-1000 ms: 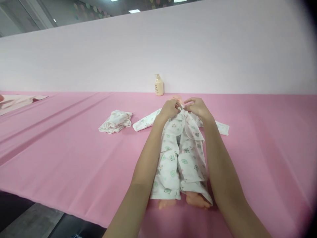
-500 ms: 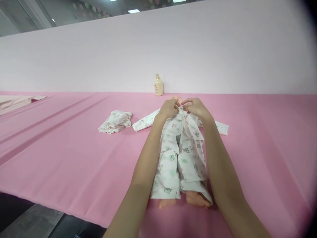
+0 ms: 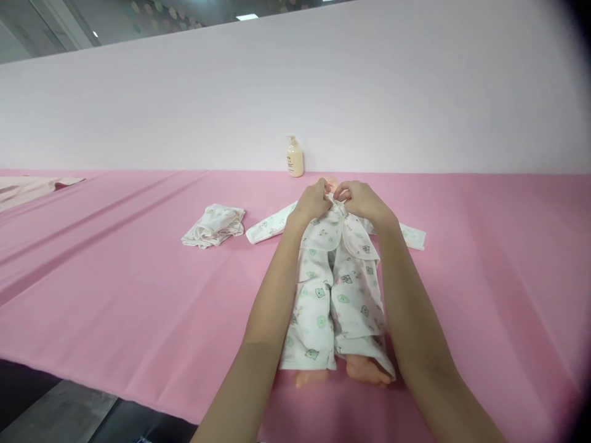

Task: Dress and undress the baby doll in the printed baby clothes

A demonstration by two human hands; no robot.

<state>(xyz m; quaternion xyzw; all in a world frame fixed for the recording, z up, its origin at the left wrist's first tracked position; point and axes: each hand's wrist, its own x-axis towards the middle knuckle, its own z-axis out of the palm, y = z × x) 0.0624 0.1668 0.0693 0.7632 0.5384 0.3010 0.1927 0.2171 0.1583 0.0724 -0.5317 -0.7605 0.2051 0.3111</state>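
Observation:
A baby doll (image 3: 367, 369) lies on its back, feet toward me, in white printed trousers (image 3: 318, 307) and a white printed baby jacket (image 3: 323, 234). The jacket's sleeves (image 3: 272, 224) spread out to both sides. At the collar, my left hand (image 3: 314, 200) is closed, its fingers pinching the neck edge. Close beside it, my right hand (image 3: 362, 200) pinches the jacket's neckline from the other side. Below the chest the jacket's front edges part over the trousers. My hands cover most of the doll's head, and the exact fastening at the collar is too small to make out.
A folded white printed cloth (image 3: 215, 226) lies left of the doll. Behind the head, a pale yellow pump bottle (image 3: 295, 157) stands near the white wall (image 3: 295, 80). A light pink cloth (image 3: 28, 189) lies at the far left of the pink-covered table (image 3: 115, 295).
My right hand's fingers have curled in and shifted slightly left at the collar. My left hand has risen a little. The doll and its clothes lie as before.

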